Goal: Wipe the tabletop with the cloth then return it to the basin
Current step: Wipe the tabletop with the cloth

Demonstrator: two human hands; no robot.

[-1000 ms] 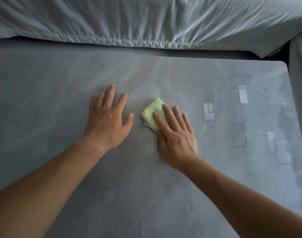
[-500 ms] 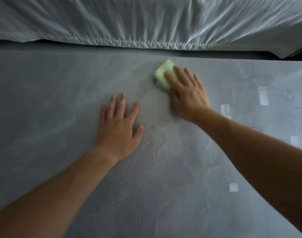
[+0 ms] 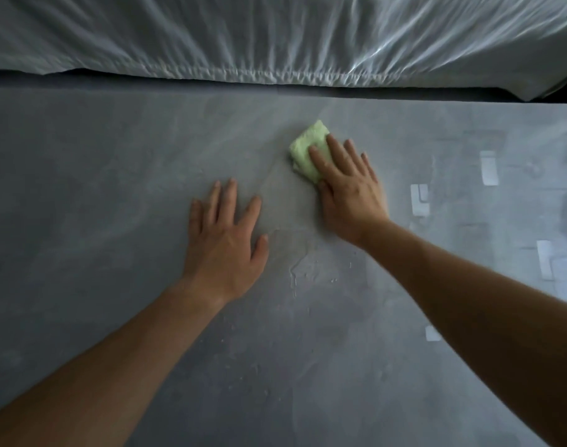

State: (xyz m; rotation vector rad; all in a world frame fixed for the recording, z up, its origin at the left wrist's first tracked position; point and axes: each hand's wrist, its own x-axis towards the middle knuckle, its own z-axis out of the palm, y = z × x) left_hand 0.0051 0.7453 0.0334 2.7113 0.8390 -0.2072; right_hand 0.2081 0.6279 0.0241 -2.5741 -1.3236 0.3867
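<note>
Cloth pulled nearer, folded pale green, flat right grip pressing it, left grip spread.

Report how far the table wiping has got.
Done: wet streaks near the middle of the tabletop suggest that patch has been wiped. In hand: the right hand presses the green cloth near the far edge; the left hand rests flat. Left: probably the rest of the surface, then returning the cloth to the basin, which is out of view.
</note>
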